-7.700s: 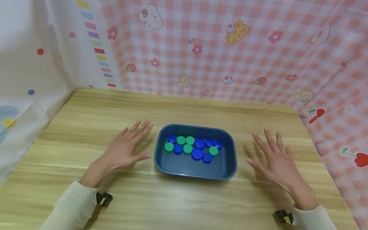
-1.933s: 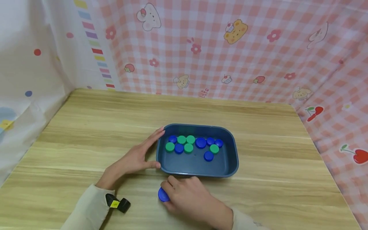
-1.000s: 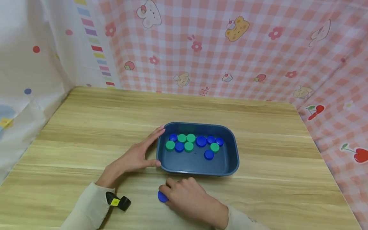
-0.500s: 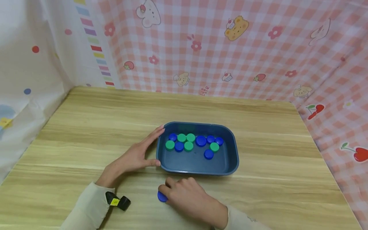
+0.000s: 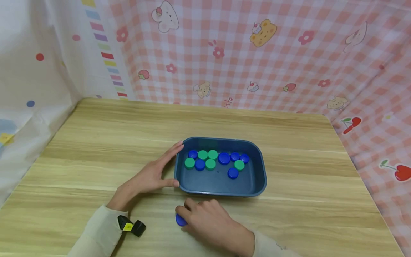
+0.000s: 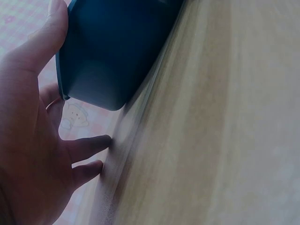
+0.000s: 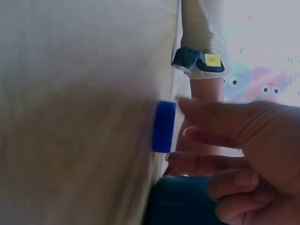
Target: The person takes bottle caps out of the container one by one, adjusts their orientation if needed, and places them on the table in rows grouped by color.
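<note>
A dark blue tray (image 5: 221, 189) sits on the table with several blue and green bottle caps (image 5: 210, 164) inside. My left hand (image 5: 147, 177) rests against its left end, thumb at the near corner and straight fingers at the far corner. In the left wrist view the tray's outer wall (image 6: 112, 51) shows beside the thumb, and two other fingers reach down to the table. In front of the tray, my right hand (image 5: 213, 219) pinches a larger blue bottle cap (image 5: 181, 220). The right wrist view shows that blue cap (image 7: 164, 126) flat on the table, between thumb and fingertip.
The wooden table (image 5: 305, 160) runs back to a pink checked cloth (image 5: 199, 57). White cloth hangs on the left. A black wrist camera (image 5: 131, 226) is strapped at the left sleeve, near the right hand's cap.
Earlier both hands were apart from the tray. The left has moved onto its end, and the right holds a large blue cap on the table that was in the tray. The last second shows little movement.
</note>
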A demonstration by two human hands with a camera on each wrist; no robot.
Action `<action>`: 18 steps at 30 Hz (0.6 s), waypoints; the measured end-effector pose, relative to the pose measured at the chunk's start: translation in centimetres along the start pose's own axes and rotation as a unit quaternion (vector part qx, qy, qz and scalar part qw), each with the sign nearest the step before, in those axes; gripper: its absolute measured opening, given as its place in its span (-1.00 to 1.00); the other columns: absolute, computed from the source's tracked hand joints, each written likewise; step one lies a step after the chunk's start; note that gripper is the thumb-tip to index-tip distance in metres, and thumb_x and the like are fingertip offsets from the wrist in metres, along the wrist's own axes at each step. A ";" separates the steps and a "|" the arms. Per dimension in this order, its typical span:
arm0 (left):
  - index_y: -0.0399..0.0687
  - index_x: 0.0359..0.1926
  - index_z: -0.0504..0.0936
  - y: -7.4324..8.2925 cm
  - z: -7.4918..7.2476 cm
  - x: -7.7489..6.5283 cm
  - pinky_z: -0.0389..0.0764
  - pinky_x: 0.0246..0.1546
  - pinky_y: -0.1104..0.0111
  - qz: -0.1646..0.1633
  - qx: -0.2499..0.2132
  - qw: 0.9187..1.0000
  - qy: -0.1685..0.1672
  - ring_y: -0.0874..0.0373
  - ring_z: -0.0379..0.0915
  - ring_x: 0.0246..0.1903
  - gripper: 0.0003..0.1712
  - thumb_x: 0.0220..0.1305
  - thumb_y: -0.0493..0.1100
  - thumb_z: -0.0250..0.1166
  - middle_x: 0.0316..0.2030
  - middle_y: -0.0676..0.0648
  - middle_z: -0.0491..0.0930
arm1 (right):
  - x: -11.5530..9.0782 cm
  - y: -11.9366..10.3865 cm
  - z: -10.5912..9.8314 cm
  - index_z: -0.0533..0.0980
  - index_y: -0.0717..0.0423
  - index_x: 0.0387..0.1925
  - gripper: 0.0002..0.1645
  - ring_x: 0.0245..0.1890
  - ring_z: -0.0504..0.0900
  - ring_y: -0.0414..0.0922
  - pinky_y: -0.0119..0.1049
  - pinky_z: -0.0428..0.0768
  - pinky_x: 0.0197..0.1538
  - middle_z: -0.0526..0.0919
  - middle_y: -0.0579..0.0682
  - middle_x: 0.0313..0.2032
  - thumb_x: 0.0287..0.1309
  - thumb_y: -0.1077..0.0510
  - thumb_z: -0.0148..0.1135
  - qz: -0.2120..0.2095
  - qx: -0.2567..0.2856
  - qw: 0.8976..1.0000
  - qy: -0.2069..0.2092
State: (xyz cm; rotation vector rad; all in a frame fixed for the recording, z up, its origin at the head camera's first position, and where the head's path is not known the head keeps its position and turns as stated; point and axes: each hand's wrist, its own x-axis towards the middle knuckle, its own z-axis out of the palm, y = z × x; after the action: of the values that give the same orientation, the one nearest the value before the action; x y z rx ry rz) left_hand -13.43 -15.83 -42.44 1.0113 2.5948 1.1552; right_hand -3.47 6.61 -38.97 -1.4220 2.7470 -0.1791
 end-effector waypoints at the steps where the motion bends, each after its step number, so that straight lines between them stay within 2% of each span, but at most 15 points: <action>1: 0.18 0.52 -0.11 0.0 0.0 0.0 0.26 0.21 -0.10 0.001 0.001 1.000 0.000 0.02 -0.11 0.42 0.20 0.02 0.09 0.48 0.49 0.21 -0.25 | -0.1 -0.1 -0.2 0.53 -0.11 0.03 -0.60 -0.62 0.32 -0.37 -0.58 0.20 -0.66 0.52 -0.17 -0.30 0.20 -0.13 0.26 0.003 0.003 1.000 0.000; 5: 0.18 0.52 -0.10 -0.1 0.0 0.0 0.26 0.20 -0.11 0.004 0.002 1.000 0.001 0.01 -0.09 0.42 0.19 0.02 0.10 0.48 0.49 0.20 -0.24 | -0.4 -0.1 -1.5 0.53 -0.13 0.06 -0.61 -0.60 0.33 -0.37 -0.60 0.22 -0.61 0.54 -0.19 -0.26 0.25 -0.13 0.20 -0.002 0.026 0.999 0.021; 9: 0.15 0.51 -0.09 -0.1 -0.1 0.0 0.26 0.21 -0.10 0.013 0.003 1.000 0.001 0.00 -0.09 0.42 0.19 0.02 0.10 0.48 0.50 0.16 -0.23 | -0.9 0.5 -2.9 0.56 -0.13 0.01 -0.68 -0.55 0.43 -0.38 -0.65 0.25 -0.57 0.58 -0.22 -0.23 0.28 -0.09 0.18 -0.037 0.043 0.994 0.090; 14: 0.12 0.51 -0.09 -0.2 -0.1 0.0 0.26 0.22 -0.09 0.019 0.005 1.000 0.000 0.01 -0.10 0.42 0.19 0.02 0.09 0.48 0.50 0.14 -0.23 | -1.4 1.7 -4.3 0.60 -0.13 -0.07 -0.73 -0.60 0.44 -0.38 -0.65 0.21 -0.61 0.61 -0.25 -0.26 0.17 0.02 0.27 -0.054 0.016 0.981 0.186; 18: 0.12 0.51 -0.10 -0.1 -0.1 0.1 0.26 0.22 -0.07 0.021 0.004 1.000 0.000 0.02 -0.10 0.42 0.20 0.01 0.09 0.48 0.50 0.14 -0.23 | -1.8 3.1 -5.1 0.61 -0.13 -0.09 -0.70 -0.69 0.32 -0.38 -0.61 0.14 -0.67 0.62 -0.24 -0.24 0.07 0.09 0.32 -0.038 -0.003 0.976 0.215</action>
State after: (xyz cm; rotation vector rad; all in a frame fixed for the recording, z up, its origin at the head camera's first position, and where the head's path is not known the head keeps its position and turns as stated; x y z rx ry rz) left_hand -13.60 -15.93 -42.44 1.0719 2.5912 1.1548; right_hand -5.36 10.28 -34.32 -1.6626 3.0193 -0.5434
